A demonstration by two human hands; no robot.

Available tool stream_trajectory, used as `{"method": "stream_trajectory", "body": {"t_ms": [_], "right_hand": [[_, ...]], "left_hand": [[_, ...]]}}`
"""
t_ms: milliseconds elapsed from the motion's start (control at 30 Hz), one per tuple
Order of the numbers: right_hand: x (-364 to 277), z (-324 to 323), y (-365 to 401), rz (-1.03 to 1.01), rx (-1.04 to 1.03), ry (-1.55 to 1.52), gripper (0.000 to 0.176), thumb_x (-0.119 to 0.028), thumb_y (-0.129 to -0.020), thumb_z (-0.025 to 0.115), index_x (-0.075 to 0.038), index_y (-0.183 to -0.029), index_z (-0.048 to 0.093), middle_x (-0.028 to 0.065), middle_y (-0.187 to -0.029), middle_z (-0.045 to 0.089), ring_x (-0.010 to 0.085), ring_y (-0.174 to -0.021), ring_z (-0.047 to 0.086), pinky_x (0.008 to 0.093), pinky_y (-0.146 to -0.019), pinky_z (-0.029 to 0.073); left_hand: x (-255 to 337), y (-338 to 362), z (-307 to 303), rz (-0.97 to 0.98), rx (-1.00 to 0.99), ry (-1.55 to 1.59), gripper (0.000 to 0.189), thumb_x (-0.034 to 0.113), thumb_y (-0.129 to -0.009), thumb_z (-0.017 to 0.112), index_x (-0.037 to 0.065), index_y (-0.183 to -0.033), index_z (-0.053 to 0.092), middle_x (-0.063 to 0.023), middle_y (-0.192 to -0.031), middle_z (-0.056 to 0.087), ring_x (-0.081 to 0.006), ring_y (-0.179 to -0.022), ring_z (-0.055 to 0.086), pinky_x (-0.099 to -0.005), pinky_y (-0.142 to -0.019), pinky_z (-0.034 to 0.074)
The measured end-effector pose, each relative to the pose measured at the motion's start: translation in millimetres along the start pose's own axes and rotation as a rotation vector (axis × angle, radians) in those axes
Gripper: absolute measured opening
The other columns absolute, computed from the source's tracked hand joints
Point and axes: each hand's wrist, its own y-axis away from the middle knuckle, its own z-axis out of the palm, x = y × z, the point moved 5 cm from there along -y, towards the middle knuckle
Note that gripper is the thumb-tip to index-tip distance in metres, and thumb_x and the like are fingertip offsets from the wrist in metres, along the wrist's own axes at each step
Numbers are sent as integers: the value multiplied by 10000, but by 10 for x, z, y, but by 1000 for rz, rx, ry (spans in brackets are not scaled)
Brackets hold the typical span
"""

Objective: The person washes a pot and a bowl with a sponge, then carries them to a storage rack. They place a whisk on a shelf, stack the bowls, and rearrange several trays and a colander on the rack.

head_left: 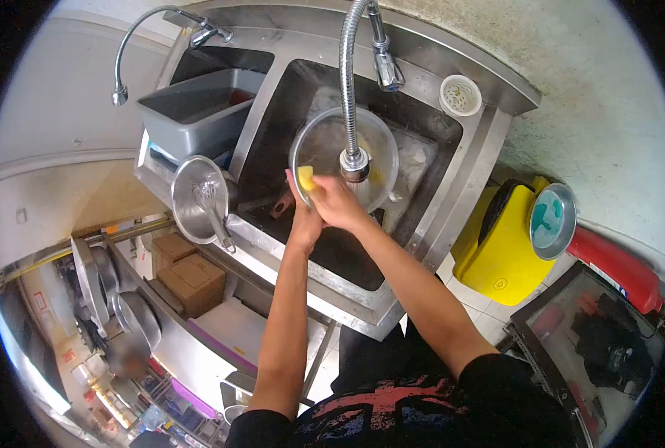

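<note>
A large round bowl [381, 134], pale and see-through looking, sits in the deep sink basin below the spray head [355, 163], from which water runs into it. My left hand [305, 216] grips the bowl's near left rim, its fingers partly hidden along the outside. Pinched in my right hand [335, 201] is a yellow sponge [306, 177], pressed to the same stretch of rim. Both hands are close together, the right one overlapping the left near the wrist. Something with a reddish-brown handle [281, 203] lies in the basin just left of my left hand.
On the left, a grey tub [190, 134] stands in the other basin. A metal bowl with a whisk [209, 196] rests on the sink's edge. A white cup [460, 95] is at the back right corner. Beside the sink stand a yellow bin [496, 254] and a red extinguisher [616, 269].
</note>
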Motion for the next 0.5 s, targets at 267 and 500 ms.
{"method": "stream_trajectory", "body": {"t_ms": [267,500], "right_hand": [[-136,134,-209,-196,-211,267,195,-144,-833,552,32,-769,605,284,-766,618,255,-699,642,452,-661,469],[-198,-217,-508,-7,407,-153,128,-85,-861,506,-1,-780,560,79,-673,530,184,-653,542,355,-618,448]], "left_hand": [[-61,138,129,-256,-137,316,390,14,-960,356,-36,-1346,334,-222,-1267,528,-337,-1085,620,-476,-854,594],[-29,278,360,-203,-65,260,454,35,-972,355,18,-1415,256,-210,-1328,475,-343,-1065,621,-447,-822,608]]}}
